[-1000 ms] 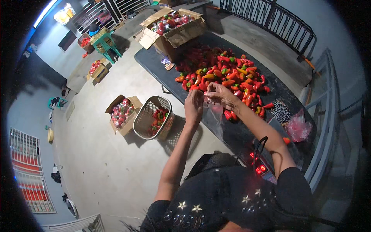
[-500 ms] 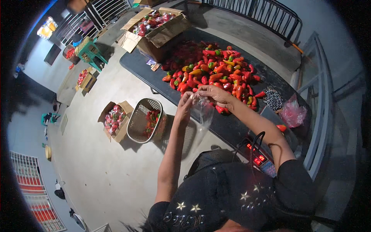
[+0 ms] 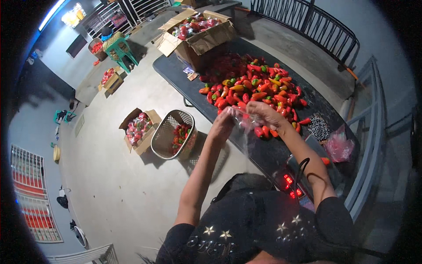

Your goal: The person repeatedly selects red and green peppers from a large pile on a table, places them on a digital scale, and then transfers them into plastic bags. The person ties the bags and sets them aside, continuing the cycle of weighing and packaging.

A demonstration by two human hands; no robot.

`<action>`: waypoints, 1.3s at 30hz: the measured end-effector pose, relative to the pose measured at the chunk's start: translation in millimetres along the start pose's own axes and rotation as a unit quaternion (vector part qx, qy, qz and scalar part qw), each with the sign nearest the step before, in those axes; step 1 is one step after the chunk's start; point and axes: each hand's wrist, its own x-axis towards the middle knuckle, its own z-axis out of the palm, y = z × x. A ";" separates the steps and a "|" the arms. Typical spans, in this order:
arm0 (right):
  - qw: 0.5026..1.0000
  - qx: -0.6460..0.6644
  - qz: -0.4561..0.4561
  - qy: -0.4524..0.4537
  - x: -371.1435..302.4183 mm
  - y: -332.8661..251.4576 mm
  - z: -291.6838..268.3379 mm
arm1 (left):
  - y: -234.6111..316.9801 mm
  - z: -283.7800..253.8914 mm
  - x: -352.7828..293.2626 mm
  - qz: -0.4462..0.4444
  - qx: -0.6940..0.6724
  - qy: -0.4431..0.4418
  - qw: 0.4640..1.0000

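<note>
A clear plastic bag (image 3: pixel 246 127) hangs between my two hands at the near edge of the dark table (image 3: pixel 200 99). My left hand (image 3: pixel 223 126) is closed on one side of its mouth, and my right hand (image 3: pixel 267 115) grips the other side. The bag looks thin and slack, with its lower end dangling past the table edge. Just beyond my hands spreads a heap of red peppers (image 3: pixel 259 86), some with green or yellow-orange patches. Fine finger detail is slightly blurred.
A digital scale (image 3: pixel 293 187) with red digits sits by my right forearm. Beyond it lie a pink plastic bag (image 3: pixel 340 145) and a patterned cloth (image 3: pixel 318 128). An open carton (image 3: pixel 206 44) of bagged peppers stands on the far table end. Floor left: plastic basket (image 3: pixel 165 136), carton (image 3: pixel 143 145).
My hands have drawn slightly apart, pulling the bag's mouth wider between them. The whole view has shifted, so the table and floor items appear further right.
</note>
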 end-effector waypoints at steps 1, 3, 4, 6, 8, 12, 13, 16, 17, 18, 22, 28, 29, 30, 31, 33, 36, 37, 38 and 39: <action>0.997 -0.071 0.022 0.021 -2.6 3.9 7.3 | -3.5 -2.8 3.6 0.013 -0.019 -0.015 1.000; 0.997 -0.076 0.025 -0.013 -2.1 4.6 5.9 | -13.9 -3.7 10.5 -0.027 -0.129 0.025 0.991; 0.996 -0.078 0.025 -0.023 -4.4 3.3 2.3 | -16.2 -11.0 14.6 -0.054 -0.175 0.046 0.982; 0.994 0.085 -0.037 0.049 -4.3 2.9 7.0 | -21.5 -25.9 9.4 -0.078 -0.150 0.018 0.985; 0.961 0.195 -0.099 0.167 -4.0 -3.0 8.1 | -4.5 2.3 -1.6 -0.153 -0.032 -0.032 0.987; 0.957 0.266 -0.112 -0.035 -0.1 2.1 9.6 | -9.3 -51.3 -11.5 -0.191 0.149 -0.149 0.959; 0.972 0.219 -0.087 -0.008 -4.0 1.4 1.8 | -0.8 -36.2 -11.4 -0.168 0.118 -0.105 0.973; 1.000 -0.001 0.024 0.007 -17.2 -5.6 1.2 | 17.5 -10.1 -6.4 -0.064 -0.055 -0.040 0.996; 0.994 -0.087 0.066 0.002 -21.0 -6.9 2.5 | 20.7 5.7 -7.3 -0.043 -0.056 -0.029 0.997; 0.995 -0.075 0.065 -0.027 -20.4 -1.8 2.0 | 17.2 -3.2 -6.1 -0.050 -0.127 -0.049 0.989; 1.000 0.002 -0.003 -0.022 -19.5 -9.2 26.4 | 1.9 -38.8 9.6 -0.069 -0.342 -0.179 0.920; 0.971 0.211 -0.111 0.017 -8.7 -13.0 32.4 | 26.0 -11.9 -20.5 -0.144 0.277 -0.113 0.943; 0.978 0.180 -0.097 0.035 -10.2 -14.9 34.3 | 20.4 -14.5 -22.6 -0.112 0.186 -0.136 0.967; 0.980 0.180 -0.083 -0.003 -11.0 -13.4 25.9 | 18.9 -17.6 -19.4 -0.083 0.144 -0.106 0.980; 0.980 0.179 -0.068 -0.043 -11.7 -13.0 12.8 | 20.0 -20.8 -14.6 -0.052 0.101 -0.073 0.991; 0.991 0.098 -0.032 -0.082 -14.6 -11.8 6.2 | 36.6 2.0 -16.2 -0.018 0.009 0.026 0.999; 0.988 -0.111 0.052 -0.093 -15.1 1.9 4.0 | 22.2 -9.5 0.9 -0.011 -0.134 -0.070 0.988; 0.989 -0.097 0.071 -0.087 -13.5 5.5 3.2 | 17.2 -15.1 2.1 -0.030 -0.143 -0.038 0.989; 0.995 -0.035 0.040 -0.079 -11.8 6.4 0.3 | 9.7 -23.5 2.6 -0.049 -0.152 -0.005 0.987; 0.997 0.029 0.008 -0.068 -13.0 0.5 2.6 | 2.1 -28.5 3.0 -0.072 -0.162 0.027 0.984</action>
